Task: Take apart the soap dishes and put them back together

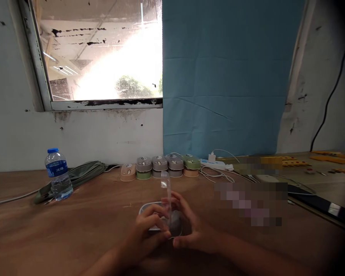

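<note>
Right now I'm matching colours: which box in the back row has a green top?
The rightmost box, beside the white power strip. Its top is green; the three middle tops are grey and the leftmost box is peach.

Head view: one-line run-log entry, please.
left hand: at clear plastic | right hand: same | plastic: upright | grip: unclear | container: partly hidden

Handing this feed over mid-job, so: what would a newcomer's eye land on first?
Likely the glaring window at upper left, then the big blue cloth just right of it. Below, near the middle of the brown tabletop, the left hand and right hand meet at a clear upright strip.
</note>
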`<state>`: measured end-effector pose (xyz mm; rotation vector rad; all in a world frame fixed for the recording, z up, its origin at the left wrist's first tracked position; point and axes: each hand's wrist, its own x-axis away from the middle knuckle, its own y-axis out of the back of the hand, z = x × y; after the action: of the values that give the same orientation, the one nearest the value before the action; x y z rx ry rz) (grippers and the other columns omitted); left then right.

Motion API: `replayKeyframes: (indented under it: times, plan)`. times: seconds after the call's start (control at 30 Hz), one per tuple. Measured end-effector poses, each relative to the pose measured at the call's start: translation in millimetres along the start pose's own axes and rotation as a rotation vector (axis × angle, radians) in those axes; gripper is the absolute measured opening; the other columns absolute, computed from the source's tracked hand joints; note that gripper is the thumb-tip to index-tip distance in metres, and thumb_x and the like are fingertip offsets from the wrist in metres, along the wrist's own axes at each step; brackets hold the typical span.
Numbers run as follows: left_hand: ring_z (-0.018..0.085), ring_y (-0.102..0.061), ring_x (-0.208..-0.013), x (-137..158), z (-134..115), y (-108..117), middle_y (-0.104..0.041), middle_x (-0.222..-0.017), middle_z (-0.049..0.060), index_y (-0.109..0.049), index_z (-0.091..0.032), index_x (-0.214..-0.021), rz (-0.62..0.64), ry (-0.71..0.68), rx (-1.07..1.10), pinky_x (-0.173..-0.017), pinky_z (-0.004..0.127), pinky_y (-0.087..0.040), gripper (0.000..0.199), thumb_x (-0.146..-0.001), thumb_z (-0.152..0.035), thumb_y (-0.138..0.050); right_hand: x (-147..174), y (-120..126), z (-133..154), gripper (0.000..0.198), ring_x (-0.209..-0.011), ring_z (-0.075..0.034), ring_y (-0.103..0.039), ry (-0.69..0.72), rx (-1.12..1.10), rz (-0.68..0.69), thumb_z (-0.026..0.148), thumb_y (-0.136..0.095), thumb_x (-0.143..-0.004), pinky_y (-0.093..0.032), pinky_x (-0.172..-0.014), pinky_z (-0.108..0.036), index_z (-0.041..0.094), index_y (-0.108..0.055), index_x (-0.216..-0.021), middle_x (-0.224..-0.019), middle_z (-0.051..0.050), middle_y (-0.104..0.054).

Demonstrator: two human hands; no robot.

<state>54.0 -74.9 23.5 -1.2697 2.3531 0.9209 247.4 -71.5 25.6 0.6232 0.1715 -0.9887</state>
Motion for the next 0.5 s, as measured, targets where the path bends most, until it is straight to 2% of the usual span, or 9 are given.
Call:
replayKeyframes:
  times: [0.1,0.2,0.27,0.33,0.4,0.47,0.5]
  plan:
    - [0.019,-0.051,-0.1,0,-4,-5,-0.052,-0.105,0.009,-0.06,-0.018,-0.078,0.1,-0.104,-0.187,-0.087,0.029,-0.041,0.011,-0.081,-0.02,-0.049,-4,-12,5,0.09,-0.114,-0.024,-0.042,0.064,-0.048,-0.128,0.043,-0.069,-0.061,-0.039,-0.093,-0.039,0.025,-0.011,-0.128,-0.123,-0.012,-0.039]
    - [0.02,-0.05,-0.103,-2,-3,2,-0.052,-0.112,0.009,-0.059,-0.021,-0.094,0.137,-0.165,-0.266,-0.09,0.029,-0.04,0.017,-0.08,-0.022,-0.05,-6,-7,6,0.094,-0.112,-0.026,-0.043,0.143,0.182,-0.204,0.033,-0.073,-0.054,-0.036,-0.095,-0.039,0.024,-0.017,-0.129,-0.121,-0.011,-0.04]
    - [0.023,-0.045,-0.111,-1,2,14,-0.048,-0.121,0.008,-0.051,-0.024,-0.111,0.133,-0.178,-0.319,-0.096,0.033,-0.034,0.039,-0.073,-0.027,-0.06,-5,5,4,0.095,-0.115,-0.028,-0.039,0.184,0.369,-0.203,0.03,-0.073,-0.05,-0.033,-0.098,-0.041,0.024,-0.021,-0.13,-0.126,-0.01,-0.036]
    - [0.026,-0.036,-0.12,1,11,29,-0.04,-0.13,0.008,-0.037,-0.025,-0.125,0.104,-0.099,-0.366,-0.101,0.038,-0.027,0.071,-0.062,-0.032,-0.07,-4,19,-1,0.093,-0.119,-0.029,-0.034,0.182,0.495,-0.186,0.029,-0.072,-0.052,-0.031,-0.099,-0.042,0.026,-0.023,-0.131,-0.13,-0.009,-0.032]
    - [0.03,-0.028,-0.124,5,23,43,-0.03,-0.137,0.011,-0.023,-0.023,-0.133,0.1,0.082,-0.389,-0.103,0.042,-0.023,0.098,-0.052,-0.036,-0.076,-4,28,-6,0.09,-0.122,-0.029,-0.03,0.156,0.562,-0.18,0.027,-0.07,-0.055,-0.03,-0.1,-0.044,0.027,-0.023,-0.132,-0.131,-0.008,-0.03]
    - [0.033,-0.024,-0.125,8,35,50,-0.023,-0.139,0.014,-0.014,-0.02,-0.135,0.126,0.257,-0.39,-0.103,0.046,-0.021,0.115,-0.042,-0.038,-0.079,-5,31,-11,0.089,-0.123,-0.028,-0.029,0.144,0.581,-0.186,0.025,-0.069,-0.055,-0.029,-0.101,-0.045,0.027,-0.022,-0.131,-0.132,-0.008,-0.031]
    - [0.034,-0.024,-0.125,9,39,51,-0.024,-0.139,0.014,-0.015,-0.019,-0.135,0.135,0.319,-0.381,-0.102,0.047,-0.021,0.118,-0.039,-0.037,-0.08,-5,31,-12,0.089,-0.122,-0.028,-0.03,0.145,0.578,-0.192,0.025,-0.069,-0.055,-0.029,-0.101,-0.045,0.027,-0.022,-0.131,-0.131,-0.008,-0.032]
